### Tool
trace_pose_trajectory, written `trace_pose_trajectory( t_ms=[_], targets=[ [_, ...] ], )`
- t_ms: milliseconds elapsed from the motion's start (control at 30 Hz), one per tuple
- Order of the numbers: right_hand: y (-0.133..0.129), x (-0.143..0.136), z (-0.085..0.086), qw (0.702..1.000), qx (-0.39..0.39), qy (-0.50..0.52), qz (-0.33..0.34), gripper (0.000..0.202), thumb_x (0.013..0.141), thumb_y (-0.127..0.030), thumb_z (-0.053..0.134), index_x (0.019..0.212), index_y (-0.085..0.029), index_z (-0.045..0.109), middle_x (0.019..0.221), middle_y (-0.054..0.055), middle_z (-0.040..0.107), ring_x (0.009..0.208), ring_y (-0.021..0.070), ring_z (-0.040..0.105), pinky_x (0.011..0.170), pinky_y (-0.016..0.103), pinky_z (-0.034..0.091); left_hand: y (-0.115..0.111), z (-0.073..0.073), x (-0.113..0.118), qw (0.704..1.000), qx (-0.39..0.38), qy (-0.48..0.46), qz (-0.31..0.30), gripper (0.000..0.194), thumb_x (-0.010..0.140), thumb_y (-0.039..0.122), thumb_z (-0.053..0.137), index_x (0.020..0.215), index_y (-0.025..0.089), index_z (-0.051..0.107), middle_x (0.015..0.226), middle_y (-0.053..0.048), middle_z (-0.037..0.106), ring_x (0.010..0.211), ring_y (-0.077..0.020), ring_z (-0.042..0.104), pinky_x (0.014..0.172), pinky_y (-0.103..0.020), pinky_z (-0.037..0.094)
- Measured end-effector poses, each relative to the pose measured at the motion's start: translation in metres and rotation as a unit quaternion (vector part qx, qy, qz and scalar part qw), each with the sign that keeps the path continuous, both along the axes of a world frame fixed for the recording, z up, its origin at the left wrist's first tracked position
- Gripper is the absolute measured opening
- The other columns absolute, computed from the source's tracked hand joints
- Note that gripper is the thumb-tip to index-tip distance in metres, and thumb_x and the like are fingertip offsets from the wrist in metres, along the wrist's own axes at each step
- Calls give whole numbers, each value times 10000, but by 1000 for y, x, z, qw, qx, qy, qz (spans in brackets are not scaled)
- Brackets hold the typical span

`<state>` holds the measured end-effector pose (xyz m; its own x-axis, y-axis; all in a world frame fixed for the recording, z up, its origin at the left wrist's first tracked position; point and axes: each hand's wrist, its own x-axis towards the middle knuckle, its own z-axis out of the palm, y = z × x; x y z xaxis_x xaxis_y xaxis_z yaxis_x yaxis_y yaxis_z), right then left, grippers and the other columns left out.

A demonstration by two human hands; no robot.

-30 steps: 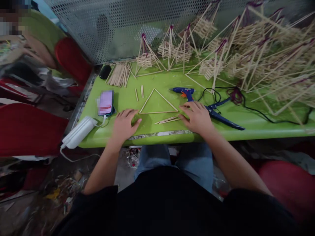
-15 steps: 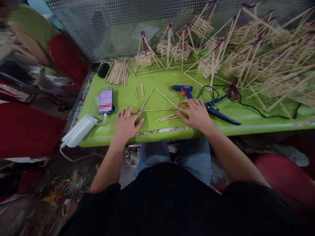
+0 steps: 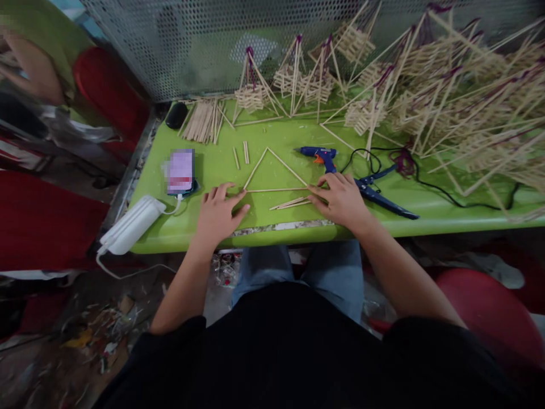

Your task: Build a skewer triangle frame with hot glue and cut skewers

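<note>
A triangle of thin wooden sticks (image 3: 276, 190) lies flat on the green table (image 3: 204, 213). My left hand (image 3: 220, 213) rests at its left corner, fingers spread, a fingertip touching the stick ends. At the right corner my right hand (image 3: 338, 199) lies with fingers apart, fingertips on the corner. Just below the triangle is a small bundle of loose sticks (image 3: 289, 204), its right end near my right thumb. A blue glue gun (image 3: 317, 153) lies above my right hand, and dark-handled pliers (image 3: 383, 200) lie to its right. Short stick pieces (image 3: 246, 152) sit left of the triangle's tip.
Stick frames with purple thread (image 3: 370, 111) fill the back and right. A pile of flat sticks (image 3: 202, 122), a phone (image 3: 181, 170), a white power bank (image 3: 131, 224) and a black object (image 3: 176, 115) are at left. Another person's arm (image 3: 34, 68) shows beyond a red chair.
The camera view has shifted slightly. Both hands keep their places at the triangle's corners, and the sticks and tools lie as before. The other person's arm has moved a little.
</note>
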<state>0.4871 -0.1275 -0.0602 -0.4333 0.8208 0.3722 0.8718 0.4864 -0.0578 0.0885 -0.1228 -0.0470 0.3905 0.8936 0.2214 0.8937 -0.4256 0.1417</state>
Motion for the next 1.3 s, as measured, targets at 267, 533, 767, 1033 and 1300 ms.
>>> trace_pose_trajectory(
  t_ms=[267,533,767,1033,1300],
  targets=[
    [0,-1,2,1000,6,-8,11,456,1200,-465,537,1358,-216,885,1193,151,753,1084,334,638,950,516,436,1,0,-2,1000,-8,-7,-5,513,1148,560,613,1577,322,761,1657,-137,628,1354,-405,653,1200,-662,523],
    [0,-2,0,1000,22,9,-2,419,1191,-429,560,1380,-211,864,1230,153,776,1088,333,703,960,515,494,2,2,-2,999,-8,-33,-22,545,1140,498,622,1634,274,663,1673,-159,632,1511,-443,613,1254,-673,514],
    [13,-2,-3,995,64,70,-22,369,1186,-312,530,1308,-195,859,1198,143,853,1009,303,771,919,473,544,23,1,13,994,15,-111,7,275,1124,255,617,1367,221,738,1325,-150,822,1225,-325,801,1083,-478,631],
    [54,-4,28,986,108,103,-75,415,1213,-386,436,1185,-228,819,1112,116,879,909,279,763,813,432,493,77,38,26,983,118,-139,13,143,1132,283,617,1153,252,754,1140,-83,852,1015,-273,779,939,-429,607],
    [135,-11,105,977,137,116,-110,310,1160,-305,465,1236,-243,759,1136,132,837,907,289,717,779,435,493,150,101,45,948,224,-223,27,172,1009,97,607,1041,254,670,1235,-128,736,1157,-331,730,1041,-521,582]
  ],
)
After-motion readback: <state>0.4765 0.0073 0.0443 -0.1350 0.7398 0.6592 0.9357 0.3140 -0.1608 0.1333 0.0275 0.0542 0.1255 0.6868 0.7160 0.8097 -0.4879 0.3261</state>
